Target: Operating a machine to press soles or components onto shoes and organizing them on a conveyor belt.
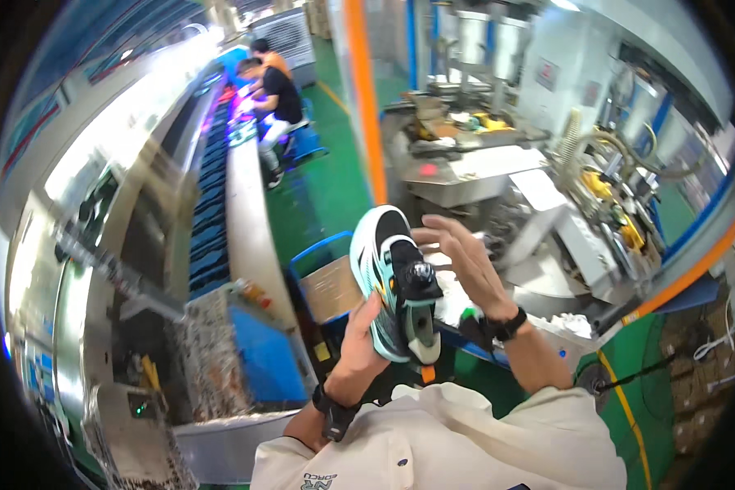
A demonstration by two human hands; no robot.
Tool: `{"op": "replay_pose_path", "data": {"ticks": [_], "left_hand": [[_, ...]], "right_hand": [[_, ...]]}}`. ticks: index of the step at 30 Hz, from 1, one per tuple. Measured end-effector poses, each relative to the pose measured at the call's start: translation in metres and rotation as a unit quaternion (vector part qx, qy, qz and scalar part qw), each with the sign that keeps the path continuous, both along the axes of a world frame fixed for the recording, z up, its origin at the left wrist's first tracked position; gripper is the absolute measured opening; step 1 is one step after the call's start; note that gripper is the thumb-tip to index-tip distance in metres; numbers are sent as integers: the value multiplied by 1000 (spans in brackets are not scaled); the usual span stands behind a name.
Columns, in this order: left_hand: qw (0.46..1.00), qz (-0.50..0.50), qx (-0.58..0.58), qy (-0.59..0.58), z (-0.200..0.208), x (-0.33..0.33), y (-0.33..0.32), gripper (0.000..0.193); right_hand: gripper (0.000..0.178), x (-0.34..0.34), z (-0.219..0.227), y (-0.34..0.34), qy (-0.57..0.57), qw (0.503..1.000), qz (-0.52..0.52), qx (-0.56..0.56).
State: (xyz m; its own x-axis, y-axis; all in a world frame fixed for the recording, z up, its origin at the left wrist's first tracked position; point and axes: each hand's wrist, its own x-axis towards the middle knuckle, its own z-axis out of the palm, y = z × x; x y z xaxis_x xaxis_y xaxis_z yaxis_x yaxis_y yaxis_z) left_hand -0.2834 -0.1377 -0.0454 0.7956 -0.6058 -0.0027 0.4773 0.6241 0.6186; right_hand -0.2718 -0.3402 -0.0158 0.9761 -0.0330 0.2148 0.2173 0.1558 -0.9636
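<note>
Largest hazards first. To the person's left runs a long conveyor belt of dark blue slats (210,220), edged by a pale, smooth metal counter (249,196); to the right, behind a bright orange upright post (366,98), stands machinery with a grey metal work surface (457,192). A wide swing of either arm could knock against these, the space between being narrow. Below and ahead, a blue tubular-framed cart with a brown cardboard top (331,290) sits near the left hand; a dropped item would probably strike its rim or the glossy green floor (318,196). The item: a mint-and-white sneaker with a black upper (373,245), held up in front of the chest, toe pointing away. Hands: the left hand (361,343) is closed around its left side near the heel, thumb on the sidewall; the right hand (469,265) is spread open beside the right edge, gripping nothing visible. With one hand apparently bearing the weight, the sneaker could twist or slip if that thumb loosens; a fingertip might also smudge the pale midsole. Hard to make out: far workers small and washed by glare; forearms partly cut off by the cream shirt (441,441); left fingers hidden under the sole; whether right fingertips touch the upper, unclear; the glossy black lump (419,278) over the sneaker's opening, smallest of all, not identifiable.
</note>
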Motion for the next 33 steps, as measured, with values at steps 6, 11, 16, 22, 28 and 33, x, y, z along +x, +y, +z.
{"op": "replay_pose_path", "data": {"ticks": [6, 11, 16, 22, 28, 33], "left_hand": [[957, 41, 243, -153, -30, 19, -196, 55], [937, -141, 234, -219, -61, 19, -341, 79], [876, -166, 360, -273, -110, 46, -484, 80], [763, -81, 555, -321, -198, 112, -603, 89], [664, -88, 664, -333, -211, 152, -627, 70], [900, -130, 410, -72, -203, 200, -550, 36]], "right_hand": [[84, -68, -71, -138, -31, 980, -168, 104], [63, -114, -126, -262, 73, 900, -396, 167], [56, -169, -134, -333, 53, 828, -552, 87], [55, -208, -113, -350, 91, 749, -656, -3], [53, -219, -102, -368, 154, 683, -709, -84], [45, -138, -65, -458, 182, 741, -616, -196]]}}
